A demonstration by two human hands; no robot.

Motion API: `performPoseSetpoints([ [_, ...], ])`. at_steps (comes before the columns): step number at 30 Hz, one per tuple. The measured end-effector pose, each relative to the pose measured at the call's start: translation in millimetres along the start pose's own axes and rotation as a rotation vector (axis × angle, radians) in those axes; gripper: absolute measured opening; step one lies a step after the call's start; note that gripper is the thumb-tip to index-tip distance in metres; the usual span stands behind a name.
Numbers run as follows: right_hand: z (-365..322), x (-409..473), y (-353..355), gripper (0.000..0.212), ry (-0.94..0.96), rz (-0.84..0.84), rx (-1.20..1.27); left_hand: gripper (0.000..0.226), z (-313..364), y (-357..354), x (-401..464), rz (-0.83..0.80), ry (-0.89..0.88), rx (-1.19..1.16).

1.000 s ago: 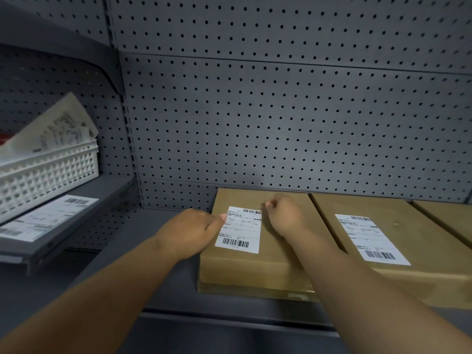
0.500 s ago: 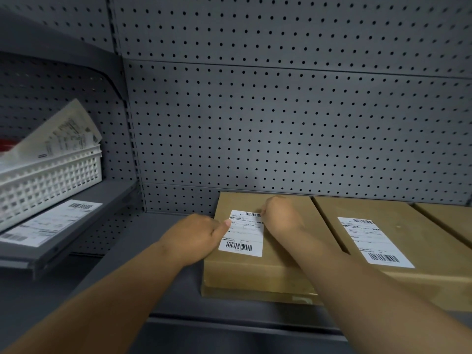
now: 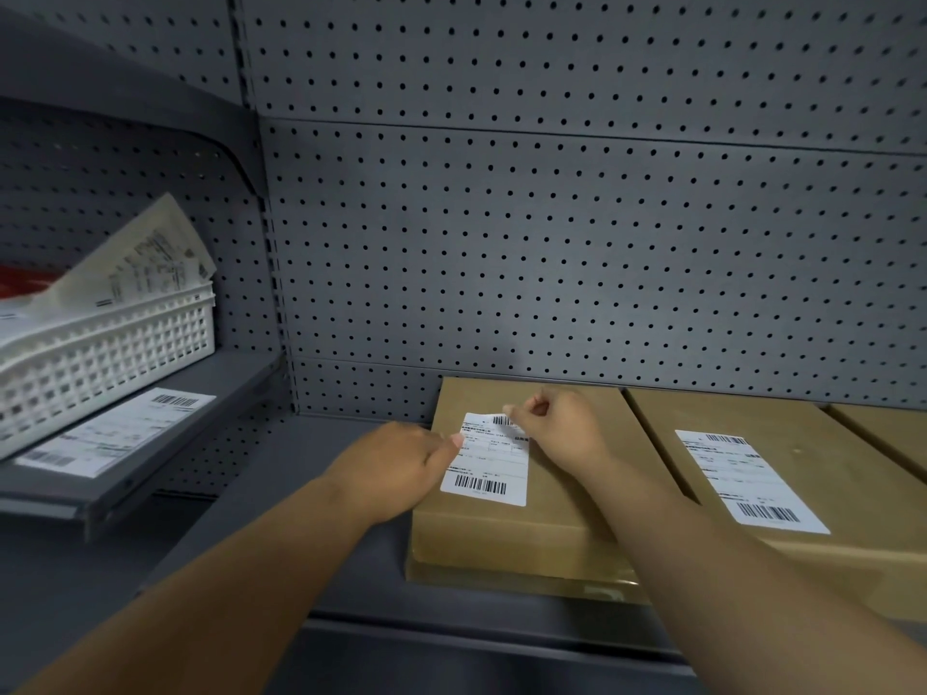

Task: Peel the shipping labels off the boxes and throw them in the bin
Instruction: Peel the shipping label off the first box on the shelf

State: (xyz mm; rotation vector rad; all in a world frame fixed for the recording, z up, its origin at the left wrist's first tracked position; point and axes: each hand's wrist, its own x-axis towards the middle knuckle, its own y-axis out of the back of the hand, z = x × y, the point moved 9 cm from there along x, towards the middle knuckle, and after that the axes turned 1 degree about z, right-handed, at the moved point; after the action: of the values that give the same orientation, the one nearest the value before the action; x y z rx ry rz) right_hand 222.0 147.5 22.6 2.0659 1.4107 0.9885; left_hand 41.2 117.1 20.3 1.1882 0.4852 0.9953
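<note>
A flat brown box (image 3: pixel 506 539) lies on the grey shelf with a white shipping label (image 3: pixel 486 466) on its top. My right hand (image 3: pixel 559 431) pinches the label's top right corner, which is lifted and folded over a little. My left hand (image 3: pixel 396 466) rests against the box's left edge, its thumb tip pressing on the label's left side. A second brown box (image 3: pixel 853 494) to the right carries its own white label (image 3: pixel 750 481). A third box (image 3: pixel 898 428) shows at the far right edge.
A white lattice basket (image 3: pixel 100 353) holding peeled label sheets stands on a higher shelf at the left, with another label sheet (image 3: pixel 115 433) lying in front of it. A grey pegboard wall (image 3: pixel 552 243) closes the back. The shelf's front lip (image 3: pixel 451 634) runs below the boxes.
My right hand has gone from resting beside the label's top right corner to pinching it, and that corner has come up off the box. My left hand stays put.
</note>
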Motion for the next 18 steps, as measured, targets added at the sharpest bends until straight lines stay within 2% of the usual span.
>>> performPoseSetpoints([
  [2,-0.9,0.9,-5.6,0.028,-0.013,-0.033,-0.075,0.059,-0.2,0.0,0.0,0.003,0.004,-0.005],
  [5,-6.4,0.5,-12.9,0.014,0.022,-0.090,-0.127,0.057,-0.3,0.3,-1.2,0.010,0.007,-0.008],
  [11,4.6,-7.6,3.3,0.028,-0.050,-0.015,0.360,0.059,1.7,0.2,-0.8,-0.007,0.009,0.019],
  [15,2.1,-7.5,3.4,0.025,-0.032,0.001,0.324,0.059,1.2,-0.2,-2.6,-0.003,0.014,0.003],
  [18,4.0,-5.8,4.6,0.011,-0.031,0.030,0.195,0.058,0.0,0.3,-3.9,-0.002,0.023,-0.019],
])
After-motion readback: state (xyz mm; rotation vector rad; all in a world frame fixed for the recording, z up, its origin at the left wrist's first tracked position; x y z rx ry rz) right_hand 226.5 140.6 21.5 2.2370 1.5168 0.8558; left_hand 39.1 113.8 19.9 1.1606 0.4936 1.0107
